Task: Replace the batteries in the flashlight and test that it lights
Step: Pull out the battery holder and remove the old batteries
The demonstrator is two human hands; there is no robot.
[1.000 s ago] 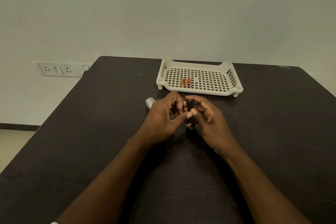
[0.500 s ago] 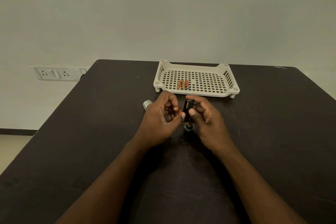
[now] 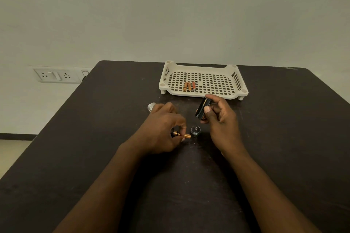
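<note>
A copper-and-black battery (image 3: 182,134) is pinched in the left hand (image 3: 162,128) low over the counter (image 3: 94,138). The black battery holder (image 3: 202,108) is clasped by the right hand (image 3: 220,119), tilted, near the far edge. A silver cap (image 3: 195,130) stands between them; 3 batteries (image 3: 189,86) lie in the white tray (image 3: 236,73).

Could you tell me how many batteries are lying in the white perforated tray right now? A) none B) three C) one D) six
B: three batteries lie side by side at the front left of the white perforated tray, while the left hand holds another battery over the table.
</note>
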